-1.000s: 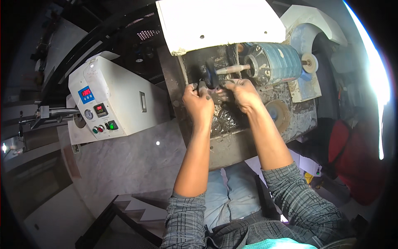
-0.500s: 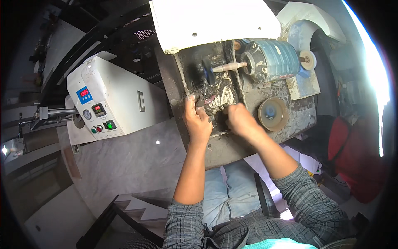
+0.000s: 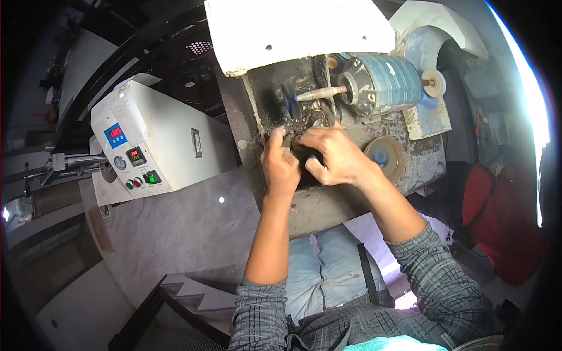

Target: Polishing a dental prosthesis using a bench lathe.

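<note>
My left hand [image 3: 280,158] is at the near left of the grimy tray [image 3: 257,105], its fingers closed around something small and dark that I cannot make out. Just to its right, my right hand [image 3: 331,153] has its fingers apart and partly bent, with its thumb separate and its fingertips close to my left hand. Above both hands, a dark wheel [image 3: 291,99] sits on a pale tapered spindle [image 3: 316,93] from a motor [image 3: 380,85] with a cracked, light blue ribbed casing. A round tan bowl [image 3: 397,152] with murky contents stands beside my right wrist.
A white hood [image 3: 298,29] overhangs the tray. A pale wheel [image 3: 433,83] is on the motor's right shaft. A white control box [image 3: 158,134] with displays and buttons stands at the left, above a grey floor [image 3: 175,228]. A red object [image 3: 497,222] lies at the far right.
Both hands first moved down, away from the wheel, uncovering the tray and bowl. My right hand has since risen and shifted left toward my left hand, its fingers spreading.
</note>
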Tool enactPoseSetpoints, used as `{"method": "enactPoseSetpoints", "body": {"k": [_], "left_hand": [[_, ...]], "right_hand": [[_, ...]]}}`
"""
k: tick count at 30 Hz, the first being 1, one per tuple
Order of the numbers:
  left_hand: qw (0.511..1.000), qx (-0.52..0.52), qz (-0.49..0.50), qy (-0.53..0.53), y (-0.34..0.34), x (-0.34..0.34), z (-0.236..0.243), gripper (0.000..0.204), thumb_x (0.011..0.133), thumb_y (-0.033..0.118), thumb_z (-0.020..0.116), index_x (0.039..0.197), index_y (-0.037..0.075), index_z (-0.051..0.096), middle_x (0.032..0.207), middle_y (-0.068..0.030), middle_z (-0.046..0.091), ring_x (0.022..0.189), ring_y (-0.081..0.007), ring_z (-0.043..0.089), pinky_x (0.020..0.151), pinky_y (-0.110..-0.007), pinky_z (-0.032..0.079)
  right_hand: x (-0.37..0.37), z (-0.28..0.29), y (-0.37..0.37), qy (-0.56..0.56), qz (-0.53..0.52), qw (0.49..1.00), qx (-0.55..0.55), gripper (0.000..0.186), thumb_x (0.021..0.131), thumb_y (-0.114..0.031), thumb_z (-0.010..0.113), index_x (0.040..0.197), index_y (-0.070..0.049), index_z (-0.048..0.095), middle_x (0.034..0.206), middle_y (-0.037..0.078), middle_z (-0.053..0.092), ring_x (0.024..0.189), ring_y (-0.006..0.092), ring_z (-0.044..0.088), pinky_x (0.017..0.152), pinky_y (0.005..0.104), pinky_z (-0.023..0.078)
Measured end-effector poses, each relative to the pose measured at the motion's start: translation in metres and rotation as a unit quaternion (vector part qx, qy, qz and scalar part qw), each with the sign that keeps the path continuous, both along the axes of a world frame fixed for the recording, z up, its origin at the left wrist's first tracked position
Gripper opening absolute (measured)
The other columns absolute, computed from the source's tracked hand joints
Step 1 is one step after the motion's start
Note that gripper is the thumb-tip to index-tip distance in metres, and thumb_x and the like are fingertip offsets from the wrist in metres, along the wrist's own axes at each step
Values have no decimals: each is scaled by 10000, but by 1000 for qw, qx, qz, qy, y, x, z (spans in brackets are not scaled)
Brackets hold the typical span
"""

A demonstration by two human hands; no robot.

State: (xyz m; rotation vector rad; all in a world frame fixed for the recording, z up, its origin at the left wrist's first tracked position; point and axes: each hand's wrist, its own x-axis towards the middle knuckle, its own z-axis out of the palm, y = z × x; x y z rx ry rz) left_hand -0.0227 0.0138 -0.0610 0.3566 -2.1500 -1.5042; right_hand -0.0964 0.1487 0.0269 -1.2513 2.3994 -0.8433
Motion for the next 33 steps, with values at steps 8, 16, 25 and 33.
{"method": "enactPoseSetpoints", "body": {"k": [8, 16, 25, 33], "left_hand": [[999, 29, 27, -19, -5, -18, 7, 390, 814, -161, 378, 1153, -53, 537, 957, -150, 655, 919, -203, 650, 864, -287, 482], [991, 72, 75, -85, -13, -49, 18, 198, 872, -105, 471, 1058, -82, 535, 730, -69, 634, 608, -106, 560, 552, -259, 417], [960, 221, 101, -140, -10, -58, 22, 192, 875, -70, 521, 1050, -137, 560, 721, -92, 655, 591, -69, 535, 510, -242, 386], [972, 169, 83, -138, -11, -52, 17, 177, 896, -78, 497, 1066, -103, 538, 748, -85, 671, 626, -67, 585, 535, -226, 423]], "right_hand": [[-17, -50, 8, -166, -173, 962, -131, 288, 778, 15, 617, 1049, 100, 668, 982, 211, 714, 903, 265, 701, 867, 387, 548], [-23, -66, -26, -482, -402, 678, -383, 148, 863, 54, 628, 1002, 77, 671, 957, 139, 702, 758, 200, 685, 681, 309, 621], [-33, -71, -25, -512, -448, 638, -360, 113, 858, 21, 659, 943, 95, 642, 886, 141, 686, 702, 214, 683, 583, 302, 591], [-32, -63, -33, -475, -463, 665, -343, 84, 841, 46, 656, 917, 81, 657, 862, 127, 691, 655, 171, 653, 566, 297, 581]]}}
